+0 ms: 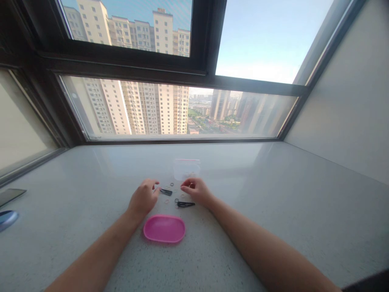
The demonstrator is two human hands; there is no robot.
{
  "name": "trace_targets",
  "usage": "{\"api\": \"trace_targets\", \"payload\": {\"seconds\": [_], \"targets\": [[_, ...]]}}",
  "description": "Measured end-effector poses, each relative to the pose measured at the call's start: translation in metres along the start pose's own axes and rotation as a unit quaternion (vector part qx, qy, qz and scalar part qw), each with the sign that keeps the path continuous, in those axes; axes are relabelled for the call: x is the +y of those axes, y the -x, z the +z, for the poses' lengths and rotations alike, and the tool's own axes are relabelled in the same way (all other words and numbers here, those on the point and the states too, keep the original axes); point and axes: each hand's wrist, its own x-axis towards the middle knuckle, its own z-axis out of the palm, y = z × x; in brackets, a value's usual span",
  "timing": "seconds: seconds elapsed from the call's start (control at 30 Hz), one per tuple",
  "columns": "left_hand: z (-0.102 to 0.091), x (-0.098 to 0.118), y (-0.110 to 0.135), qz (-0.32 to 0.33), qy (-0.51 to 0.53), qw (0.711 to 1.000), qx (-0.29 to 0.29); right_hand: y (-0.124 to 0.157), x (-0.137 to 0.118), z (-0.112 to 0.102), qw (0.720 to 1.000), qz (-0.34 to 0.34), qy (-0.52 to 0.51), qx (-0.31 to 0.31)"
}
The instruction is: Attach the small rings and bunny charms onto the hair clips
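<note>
My left hand (144, 198) rests on the pale stone sill, fingers curled, its fingertips touching a small black hair clip (166, 192). My right hand (195, 190) lies just to the right, fingers bent in a pinch over tiny rings; what it holds is too small to name. A second black hair clip (185, 204) lies in front of that hand. Several small elastic rings (172, 184) are scattered between the hands. A pink oval dish (164, 228) sits nearer me, between my forearms. A clear plastic bag (186, 168) lies just beyond the hands.
The sill (273, 211) is a wide speckled stone ledge under a large dark-framed window (182, 109). A dark phone (10, 195) and a blue rounded object (6, 219) lie at the far left edge. A slanted wall (349, 113) closes the right side.
</note>
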Motion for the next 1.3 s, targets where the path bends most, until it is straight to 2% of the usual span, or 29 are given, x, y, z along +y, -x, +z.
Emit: {"api": "trace_targets", "payload": {"seconds": [0.07,0.17,0.27,0.43,0.6,0.7,0.8,0.87,1.0,1.17,1.3], "targets": [[0.003,-0.003,0.0,-0.009,-0.013,1.0,-0.014,0.004,-0.005,0.0,0.993,-0.05,0.079,-0.076],[0.004,-0.004,0.002,-0.005,-0.019,0.999,-0.035,0.01,-0.013,-0.003,0.97,-0.102,0.156,-0.157],[0.003,-0.003,0.002,0.006,-0.019,0.999,-0.04,0.012,-0.017,-0.005,0.955,-0.118,0.187,-0.196],[0.002,-0.001,0.002,0.006,-0.013,0.999,-0.042,0.008,-0.014,-0.005,0.97,-0.096,0.146,-0.167],[0.002,-0.003,0.003,0.014,0.016,0.998,-0.055,0.003,-0.008,-0.006,0.996,-0.032,0.028,-0.075],[0.002,-0.003,0.002,0.019,0.03,0.997,-0.062,0.002,-0.005,-0.006,0.999,0.015,-0.029,-0.035],[0.0,-0.001,0.001,0.016,0.039,0.997,-0.06,0.001,-0.004,-0.004,0.995,0.033,-0.095,0.0],[-0.001,0.001,0.0,0.016,0.043,0.997,-0.058,0.001,-0.006,-0.003,0.987,0.042,-0.157,0.003],[-0.003,0.002,-0.002,-0.007,0.03,0.998,-0.048,0.002,-0.009,-0.001,0.964,0.051,-0.258,-0.034],[-0.002,-0.001,-0.002,-0.037,0.023,0.998,-0.052,0.002,-0.007,0.0,0.962,0.039,-0.265,-0.043],[-0.003,0.001,0.001,-0.045,0.033,0.998,0.002,0.001,-0.003,0.002,0.964,0.016,-0.262,-0.042]]}}
